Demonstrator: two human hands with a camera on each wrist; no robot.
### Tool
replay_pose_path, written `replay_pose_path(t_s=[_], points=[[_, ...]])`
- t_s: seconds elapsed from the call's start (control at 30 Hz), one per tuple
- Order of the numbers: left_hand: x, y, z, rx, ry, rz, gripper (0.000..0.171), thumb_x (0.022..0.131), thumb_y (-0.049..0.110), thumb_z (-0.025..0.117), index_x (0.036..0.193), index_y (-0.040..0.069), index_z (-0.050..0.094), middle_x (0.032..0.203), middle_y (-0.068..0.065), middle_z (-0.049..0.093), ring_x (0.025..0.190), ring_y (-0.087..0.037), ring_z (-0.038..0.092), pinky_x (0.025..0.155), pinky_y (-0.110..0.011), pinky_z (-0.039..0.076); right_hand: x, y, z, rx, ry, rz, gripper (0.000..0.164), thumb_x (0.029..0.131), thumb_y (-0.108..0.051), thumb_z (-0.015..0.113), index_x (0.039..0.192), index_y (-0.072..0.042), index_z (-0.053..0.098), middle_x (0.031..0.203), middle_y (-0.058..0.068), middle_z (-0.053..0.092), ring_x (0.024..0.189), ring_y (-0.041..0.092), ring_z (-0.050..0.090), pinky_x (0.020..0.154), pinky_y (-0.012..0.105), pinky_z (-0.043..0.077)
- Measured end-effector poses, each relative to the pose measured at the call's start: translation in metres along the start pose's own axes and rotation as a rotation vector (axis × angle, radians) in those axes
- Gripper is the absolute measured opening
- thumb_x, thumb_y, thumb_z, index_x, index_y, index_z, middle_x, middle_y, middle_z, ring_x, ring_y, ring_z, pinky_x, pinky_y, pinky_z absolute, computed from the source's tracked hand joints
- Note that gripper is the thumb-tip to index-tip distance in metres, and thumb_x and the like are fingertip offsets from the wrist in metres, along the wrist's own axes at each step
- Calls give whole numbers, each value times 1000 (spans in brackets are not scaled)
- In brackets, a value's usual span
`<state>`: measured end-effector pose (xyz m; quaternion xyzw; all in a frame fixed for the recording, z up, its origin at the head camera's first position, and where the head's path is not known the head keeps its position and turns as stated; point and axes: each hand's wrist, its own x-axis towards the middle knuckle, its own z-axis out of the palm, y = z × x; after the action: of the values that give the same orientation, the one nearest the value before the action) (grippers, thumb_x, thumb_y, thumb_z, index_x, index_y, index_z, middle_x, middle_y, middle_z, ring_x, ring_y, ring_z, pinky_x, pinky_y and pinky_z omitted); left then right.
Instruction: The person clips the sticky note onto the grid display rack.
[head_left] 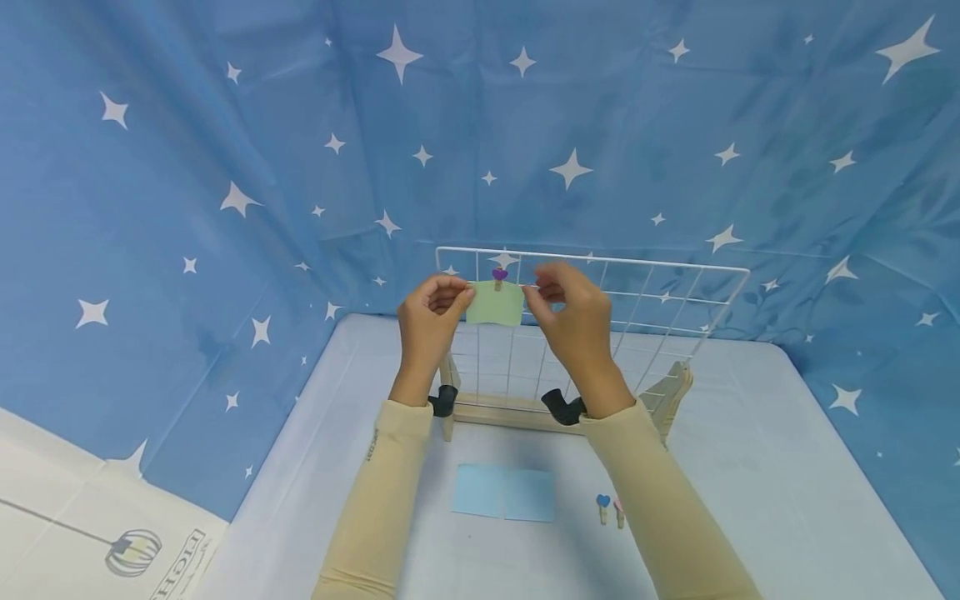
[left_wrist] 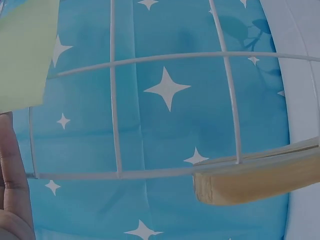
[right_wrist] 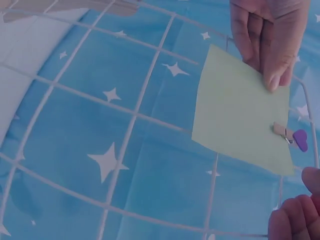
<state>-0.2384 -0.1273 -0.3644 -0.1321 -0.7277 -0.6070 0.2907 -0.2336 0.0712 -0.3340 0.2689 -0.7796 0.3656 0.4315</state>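
Observation:
A pale green sheet of paper (head_left: 495, 305) hangs against the upper part of a white wire grid (head_left: 637, 293). A small wooden clothespin with a purple heart (head_left: 500, 274) is clipped on its top edge. My left hand (head_left: 429, 321) pinches the sheet near its upper left corner, thumb in front; the same left hand (right_wrist: 270, 40) shows at the top of the right wrist view. By the sheet's right edge is my right hand (head_left: 576, 321), its fingers loosely bent. In the right wrist view, these fingers (right_wrist: 295, 215) are just apart from the paper.
The grid stands in a wooden base (head_left: 487, 412) on a white-covered table (head_left: 750, 500). Light blue sheets (head_left: 502, 493) lie in front, with a blue heart clothespin (head_left: 603, 508) and a pink one (head_left: 619, 513) to their right. A starry blue curtain (head_left: 637, 108) hangs behind.

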Motion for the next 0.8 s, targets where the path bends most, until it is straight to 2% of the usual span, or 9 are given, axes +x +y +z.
replay_pose_path(t_s=[0.2, 0.37, 0.47, 0.57, 0.7, 0.8], points=[[-3, -2, -5, -14, 7, -52, 19, 88, 18, 79, 102, 6, 73, 99, -9, 73, 86, -19, 69, 79, -27, 57, -10, 4, -9, 155, -66, 115, 25, 85, -2, 77, 109, 0, 69, 100, 12, 72, 87, 24, 71, 79, 38, 59], [-5, -7, -8, -20, -33, -60, 25, 88, 18, 79, 107, 4, 72, 103, -13, 72, 90, -24, 68, 81, -29, 57, -19, 5, -15, 303, -131, 249, 32, 85, -2, 78, 116, -2, 68, 109, 10, 71, 96, 25, 69, 84, 38, 58], [-7, -7, -12, -23, -53, -65, 26, 87, 20, 79, 108, 6, 72, 104, -10, 72, 90, -22, 68, 82, -30, 56, -22, 5, -18, 372, -158, 316, 33, 85, -1, 78, 117, -1, 68, 110, 12, 70, 99, 28, 68, 86, 33, 56], [-9, -6, -16, -14, -69, -63, 26, 88, 25, 79, 108, 10, 73, 103, -5, 72, 91, -18, 68, 83, -30, 56, -23, 3, -22, 416, -172, 376, 36, 85, 3, 76, 119, 0, 67, 112, 16, 69, 99, 33, 67, 86, 27, 55], [-11, -4, -21, 17, -92, -41, 26, 89, 30, 78, 109, 13, 73, 104, -2, 72, 92, -15, 67, 84, -32, 56, -22, -11, -33, 434, -182, 420, 35, 86, 6, 73, 120, 6, 64, 111, 23, 68, 98, 36, 66, 86, 23, 54], [-13, -3, -24, 42, -114, -27, 28, 89, 32, 77, 110, 15, 73, 105, -1, 72, 92, -15, 67, 84, -35, 55, -21, -19, -40, 436, -190, 428, 33, 86, 8, 72, 118, 10, 63, 110, 25, 67, 96, 30, 66, 85, 22, 54]])
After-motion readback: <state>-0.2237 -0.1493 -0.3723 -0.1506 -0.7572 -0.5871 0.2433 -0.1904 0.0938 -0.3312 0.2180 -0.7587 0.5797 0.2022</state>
